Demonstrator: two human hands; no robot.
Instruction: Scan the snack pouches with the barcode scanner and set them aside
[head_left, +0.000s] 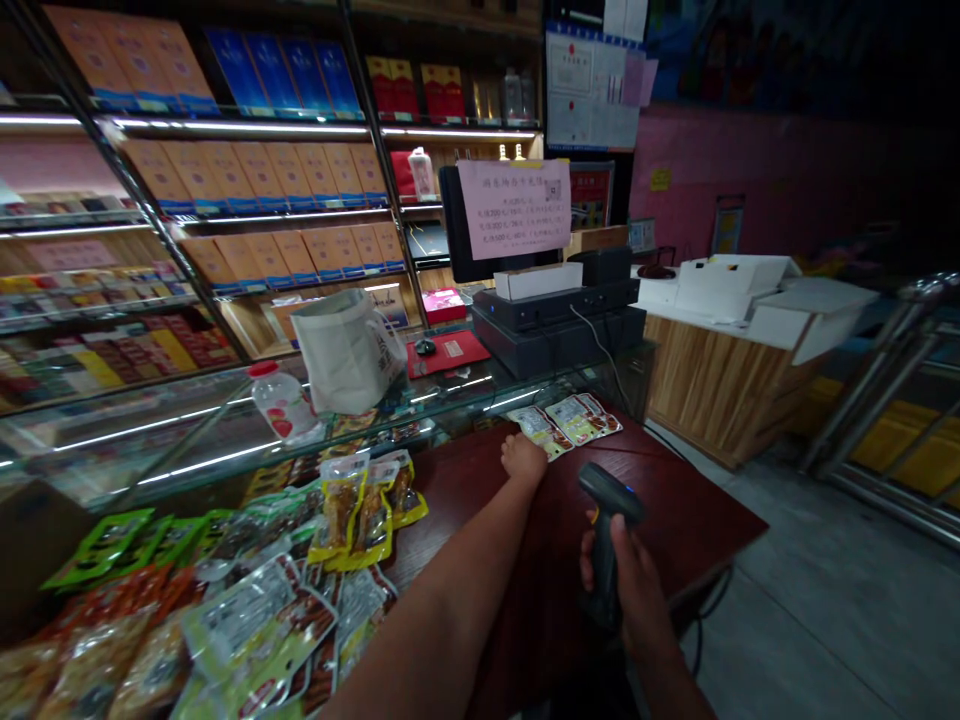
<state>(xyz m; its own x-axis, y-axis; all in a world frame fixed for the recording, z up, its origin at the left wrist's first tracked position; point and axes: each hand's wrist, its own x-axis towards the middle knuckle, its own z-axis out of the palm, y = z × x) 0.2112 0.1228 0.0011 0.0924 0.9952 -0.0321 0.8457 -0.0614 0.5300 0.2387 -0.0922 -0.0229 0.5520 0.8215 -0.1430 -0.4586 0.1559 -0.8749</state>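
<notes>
Head view. I note a dim shop interior: lit shelves [247, 175] of orange and blue boxes fill the upper left of the frame, a pink wall runs across the upper right. A glass counter [187, 440] crosses the left and middle, carrying a plastic bottle [281, 402] with a red cap and a pale tote bag [346, 350] just beside it. Right of the bag, in the upper middle, I see a black register unit [559, 325] with a monitor behind a pink paper notice [514, 208]. A wooden counter [720, 385] with white boxes on top sits at middle right.

Below the glass, a dark red table [675, 510] takes the lower middle. Snack packets [225, 600] are heaped over its lower left part; yellow packets [367, 510] lie at the heap's upper edge.

My left hand [523, 458] reaches forward at frame centre, fingers curled down onto the tabletop, touching the near edge of two flat snack packs [570, 420] that lie at the table's far side against the glass. I cannot tell whether it pinches one or only rests there.

My right hand [626, 580], lower centre-right, is wrapped tight around the grip of a black barcode scanner [609, 500]. The scanner stands upright, head pointing toward the flat packs, near them but apart. A cable hangs off the table edge at right.
</notes>
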